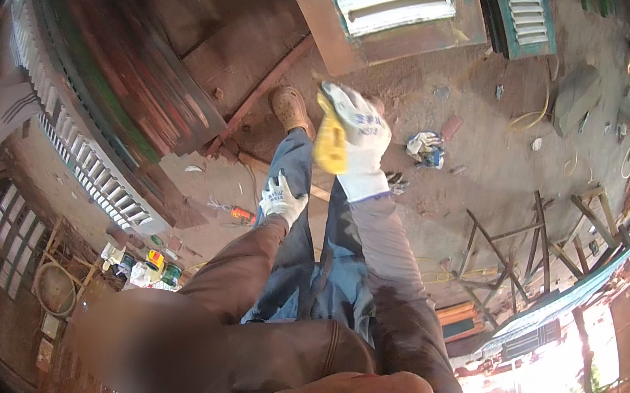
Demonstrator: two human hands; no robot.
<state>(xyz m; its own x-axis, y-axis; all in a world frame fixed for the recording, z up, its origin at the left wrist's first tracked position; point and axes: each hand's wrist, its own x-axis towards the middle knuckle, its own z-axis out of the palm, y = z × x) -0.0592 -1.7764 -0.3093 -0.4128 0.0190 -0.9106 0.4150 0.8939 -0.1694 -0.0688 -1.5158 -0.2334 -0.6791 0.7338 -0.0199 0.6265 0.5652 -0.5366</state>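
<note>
My right hand [362, 127], in a white glove with blue print, is stretched out ahead of me. Its fingers close round a yellow object [332, 139] whose kind I cannot make out; a darker tip shows at its far end. Just beyond lies the near edge of a louvred wooden shutter [341, 55] with white slats and traces of green paint. My left hand [283, 199], gloved the same way, rests on my left leg near the knee, fingers spread and holding nothing. A brown clog [290, 107] is on my left foot.
Long painted boards [142, 62] and a white slatted panel [96, 168] lie to the left. An orange tool [241, 214] is on the floor near my left leg. Rightward are a crumpled cloth [426, 149], wooden trestles [509, 262], a yellow hose [536, 118] and another shutter [525, 17].
</note>
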